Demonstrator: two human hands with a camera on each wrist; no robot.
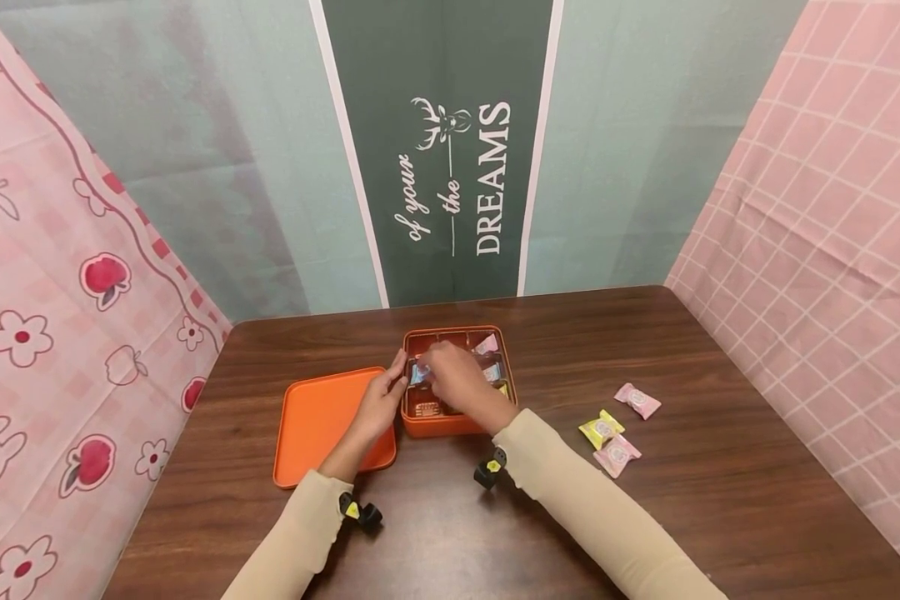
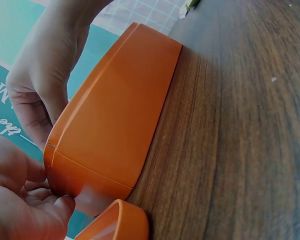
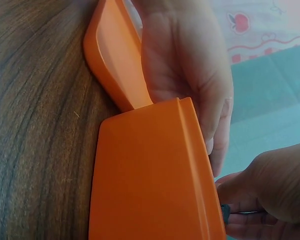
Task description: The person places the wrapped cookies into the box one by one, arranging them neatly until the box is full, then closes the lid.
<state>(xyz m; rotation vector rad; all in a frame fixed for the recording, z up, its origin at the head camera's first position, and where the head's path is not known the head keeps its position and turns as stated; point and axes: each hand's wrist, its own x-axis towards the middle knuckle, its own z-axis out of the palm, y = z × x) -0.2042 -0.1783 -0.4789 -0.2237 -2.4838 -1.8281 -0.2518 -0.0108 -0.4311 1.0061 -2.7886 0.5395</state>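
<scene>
Nearby, we find an orange lid (image 1: 322, 429) at left, apparently set aside for access, and three wrapped candies (image 1: 602, 428) on the table (image 1: 435, 533) at right. Beyond these, the left hand (image 1: 381, 402) lies fairly straight-fingered against the left side of an orange compartmented box (image 1: 438, 427), likely steadying it, while the right hand (image 1: 456, 379) reaches inside beside a blue candy (image 1: 417, 374); we cannot tell whether that hand's fingertips pinch anything. Behind hangs lettered green cloth (image 1: 435, 50).
</scene>
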